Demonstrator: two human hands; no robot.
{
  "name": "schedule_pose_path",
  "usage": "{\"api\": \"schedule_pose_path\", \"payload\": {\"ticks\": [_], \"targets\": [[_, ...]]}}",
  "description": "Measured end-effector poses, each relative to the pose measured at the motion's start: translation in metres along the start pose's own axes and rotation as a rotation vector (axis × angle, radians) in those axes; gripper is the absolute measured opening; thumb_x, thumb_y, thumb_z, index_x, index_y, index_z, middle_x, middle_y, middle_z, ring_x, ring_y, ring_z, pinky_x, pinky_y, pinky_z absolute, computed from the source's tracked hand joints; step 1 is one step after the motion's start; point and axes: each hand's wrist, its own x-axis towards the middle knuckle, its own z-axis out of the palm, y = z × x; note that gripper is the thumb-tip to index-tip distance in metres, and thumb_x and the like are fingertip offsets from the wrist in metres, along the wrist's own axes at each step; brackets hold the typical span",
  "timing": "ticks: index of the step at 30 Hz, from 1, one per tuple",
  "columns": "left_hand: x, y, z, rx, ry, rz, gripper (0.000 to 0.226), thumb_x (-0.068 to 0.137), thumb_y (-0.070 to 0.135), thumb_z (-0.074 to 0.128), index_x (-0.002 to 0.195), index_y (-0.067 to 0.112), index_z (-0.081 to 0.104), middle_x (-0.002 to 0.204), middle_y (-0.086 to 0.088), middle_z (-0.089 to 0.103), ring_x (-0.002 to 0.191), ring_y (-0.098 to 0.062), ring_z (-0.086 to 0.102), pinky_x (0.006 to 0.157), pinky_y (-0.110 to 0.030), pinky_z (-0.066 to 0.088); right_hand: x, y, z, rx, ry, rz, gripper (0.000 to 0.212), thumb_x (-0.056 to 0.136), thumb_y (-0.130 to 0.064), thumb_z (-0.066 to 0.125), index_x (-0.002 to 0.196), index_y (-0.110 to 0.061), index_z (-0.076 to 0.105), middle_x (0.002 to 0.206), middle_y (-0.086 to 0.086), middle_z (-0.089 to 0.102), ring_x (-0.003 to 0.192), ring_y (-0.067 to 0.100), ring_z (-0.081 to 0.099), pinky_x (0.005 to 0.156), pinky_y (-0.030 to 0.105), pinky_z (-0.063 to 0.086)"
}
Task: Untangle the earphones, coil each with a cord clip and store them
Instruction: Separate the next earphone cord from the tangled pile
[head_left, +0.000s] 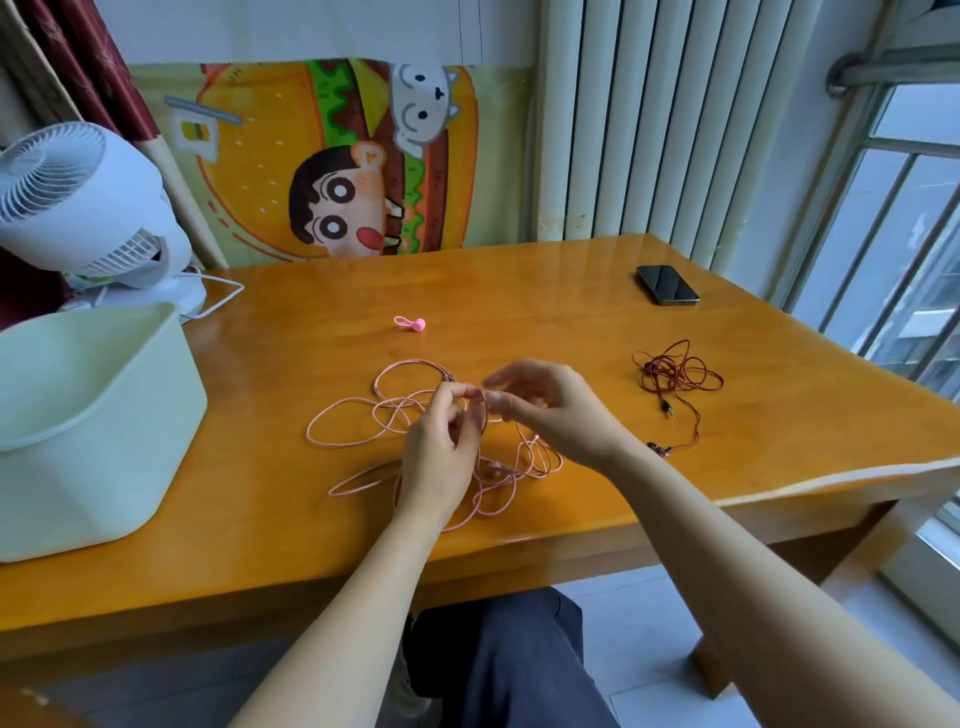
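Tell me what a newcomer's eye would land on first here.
The left hand pinches a loose tangle of pink earphones in the near middle of the table, the right hand meeting it, blurred. Behind, a bright cartoon burger poster fills the wall. To the right lie heaped dark red earphones, with a pale bin far left.

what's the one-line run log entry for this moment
stage: untangling | left hand pinches pink earphones | right hand at same tangle, grip unclear | red earphones loose on table | pink cord clip unused
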Motion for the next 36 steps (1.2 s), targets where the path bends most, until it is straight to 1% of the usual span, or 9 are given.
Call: {"api": "schedule_pose_path", "payload": {"ticks": [2, 6, 12, 14, 19, 23, 27, 30, 36], "targets": [[0.001, -0.001, 0.000, -0.027, 0.015, -0.009, 0.010, 0.099, 0.020, 0.054, 0.108, 0.017, 0.058, 0.064, 0.002, 0.059, 0.051, -0.006, 0.050, 0.046, -0.012, 0.034, -0.002, 0.001, 0.003, -0.023, 0.060, 0.000, 0.013, 0.092, -0.022, 0.068, 0.094, -0.010, 0.071, 0.072, 0.002, 0.071, 0.062, 0.008, 0.062, 0.058, 0.021, 0.047], [0.001, -0.006, 0.001, -0.039, 0.030, -0.021, 0.010, 0.096, 0.026, 0.058, 0.104, 0.020, 0.058, 0.069, -0.002, 0.063, 0.062, -0.012, 0.061, 0.050, -0.024, 0.046, -0.006, 0.007, 0.002, 0.086, 0.087, 0.067, 0.013, 0.092, -0.021, 0.068, 0.089, -0.008, 0.069, 0.078, 0.006, 0.073, 0.063, 0.009, 0.059, 0.061, 0.029, 0.048], [0.002, -0.009, 0.003, 0.019, -0.021, -0.004, 0.014, 0.096, 0.036, 0.056, 0.102, 0.024, 0.062, 0.075, 0.001, 0.067, 0.070, -0.013, 0.066, 0.057, -0.036, 0.057, -0.011, 0.000, 0.004, 0.160, 0.005, 0.067, 0.028, 0.096, -0.008, 0.051, 0.120, -0.019, 0.062, 0.088, 0.008, 0.071, 0.053, 0.015, 0.055, 0.051, 0.025, 0.046], [0.002, -0.010, 0.002, 0.016, -0.030, 0.000, 0.019, 0.097, 0.036, 0.053, 0.106, 0.022, 0.061, 0.080, 0.002, 0.070, 0.074, -0.013, 0.068, 0.060, -0.033, 0.058, -0.011, -0.002, 0.006, 0.103, -0.037, 0.029, 0.030, 0.096, -0.008, 0.050, 0.118, -0.019, 0.066, 0.089, 0.007, 0.072, 0.051, 0.010, 0.056, 0.050, 0.021, 0.045], [0.000, -0.001, 0.000, 0.004, -0.032, 0.039, 0.013, 0.101, 0.028, 0.047, 0.106, 0.019, 0.055, 0.067, 0.012, 0.059, 0.055, -0.002, 0.055, 0.045, -0.012, 0.037, -0.010, 0.002, 0.005, 0.100, 0.045, 0.038, 0.008, 0.095, -0.015, 0.061, 0.093, -0.009, 0.066, 0.086, 0.007, 0.071, 0.046, 0.010, 0.055, 0.046, 0.023, 0.043], [0.002, 0.002, -0.004, -0.067, -0.062, 0.052, 0.013, 0.101, 0.033, 0.044, 0.108, 0.025, 0.051, 0.076, 0.011, 0.068, 0.050, -0.008, 0.052, 0.044, -0.026, 0.040, -0.013, 0.002, 0.002, 0.166, -0.053, 0.082, 0.017, 0.098, -0.019, 0.057, 0.095, -0.002, 0.059, 0.091, 0.008, 0.068, 0.051, 0.017, 0.055, 0.050, 0.024, 0.044], [0.011, 0.018, -0.011, -0.142, -0.034, 0.090, 0.009, 0.102, 0.026, 0.045, 0.105, 0.019, 0.050, 0.063, 0.018, 0.059, 0.045, -0.004, 0.041, 0.047, -0.016, 0.030, -0.014, -0.010, -0.004, 0.349, -0.087, 0.090, 0.009, 0.098, -0.011, 0.053, 0.093, -0.004, 0.052, 0.088, 0.012, 0.067, 0.046, 0.014, 0.047, 0.045, 0.024, 0.039], [0.019, 0.027, -0.015, -0.141, 0.007, 0.144, 0.012, 0.102, 0.025, 0.046, 0.106, 0.016, 0.053, 0.063, 0.015, 0.059, 0.045, -0.006, 0.036, 0.043, -0.023, 0.029, -0.013, -0.021, -0.013, 0.441, -0.085, 0.098, 0.011, 0.100, -0.015, 0.052, 0.091, -0.009, 0.050, 0.081, 0.020, 0.067, 0.040, 0.008, 0.037, 0.042, 0.023, 0.032], [0.009, 0.044, -0.016, -0.133, -0.039, 0.110, 0.014, 0.101, 0.027, 0.050, 0.113, 0.021, 0.052, 0.061, 0.008, 0.060, 0.046, -0.007, 0.039, 0.046, -0.026, 0.034, -0.023, -0.031, -0.018, 0.373, -0.026, 0.110, 0.027, 0.095, -0.030, 0.061, 0.083, -0.007, 0.056, 0.074, 0.014, 0.070, 0.043, 0.021, 0.053, 0.046, 0.028, 0.040]]}}
